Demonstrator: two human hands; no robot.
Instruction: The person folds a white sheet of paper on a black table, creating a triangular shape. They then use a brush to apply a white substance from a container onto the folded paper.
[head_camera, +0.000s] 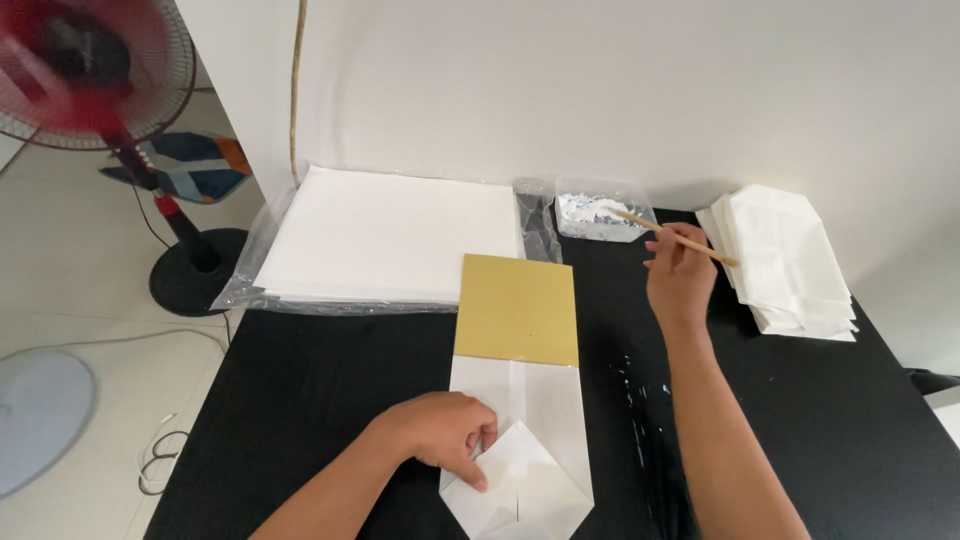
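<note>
Left hand (445, 432) curled, fingertips pressing folded white paper bag (520, 450) flat; right hand (680, 275) outstretched, pinching wooden stick (672, 234) dipped in glue tub (600, 209).

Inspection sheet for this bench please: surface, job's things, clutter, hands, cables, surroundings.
Surface: black table, white smears right of centre.
Job's things: folded white paper piece with a gold card sticking out of its top; thin wooden stick; clear tub of white paste.
Clutter: white sheets in a plastic sleeve at the back left; pile of finished white bags on the right.
Hands: left hand presses the folded flaps flat; right hand has its grip on the stick, tip in the tub.
Cables: loose wires on the floor, left of the table.
Surroundings: red standing fan running, white wall, tiled floor.
</note>
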